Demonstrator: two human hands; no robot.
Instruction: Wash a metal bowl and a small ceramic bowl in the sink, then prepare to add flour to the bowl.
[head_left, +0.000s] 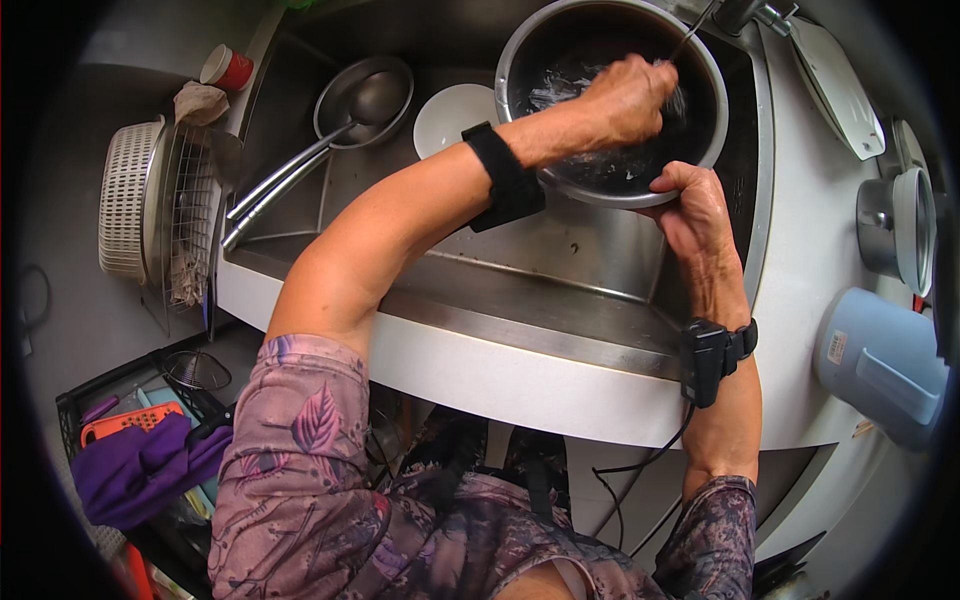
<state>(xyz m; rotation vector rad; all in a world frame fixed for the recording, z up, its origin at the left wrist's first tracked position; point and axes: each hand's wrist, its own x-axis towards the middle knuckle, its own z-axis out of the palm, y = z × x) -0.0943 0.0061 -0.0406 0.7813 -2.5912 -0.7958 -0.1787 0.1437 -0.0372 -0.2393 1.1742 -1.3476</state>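
My left hand (630, 101) reaches across into a large round metal bowl (517, 45) with a shiny rim. Its fingers are curled, and a blurred, silvery patch shows beside them; whether they hold something cannot be told. A thin dark rod or stream slants down to the fist from the tap. Whitish wet streaks, like suds or water, show on the bowl's dark inside. My right hand (697, 202) grips the bowl's near right rim, thumb on top. The bowl is over the right side of a stainless steel sink (525, 262). A white bowl (454, 112) lies to its left, partly behind my left forearm.
A metal pan (330, 90) and a ladle (379, 97) lie in the sink's left part. Left of it stand a red paper cup (229, 69), wire rack (191, 217) and white basket (131, 202). On the right are a white tray (836, 86), pots (877, 225) and a blue jug (877, 360).
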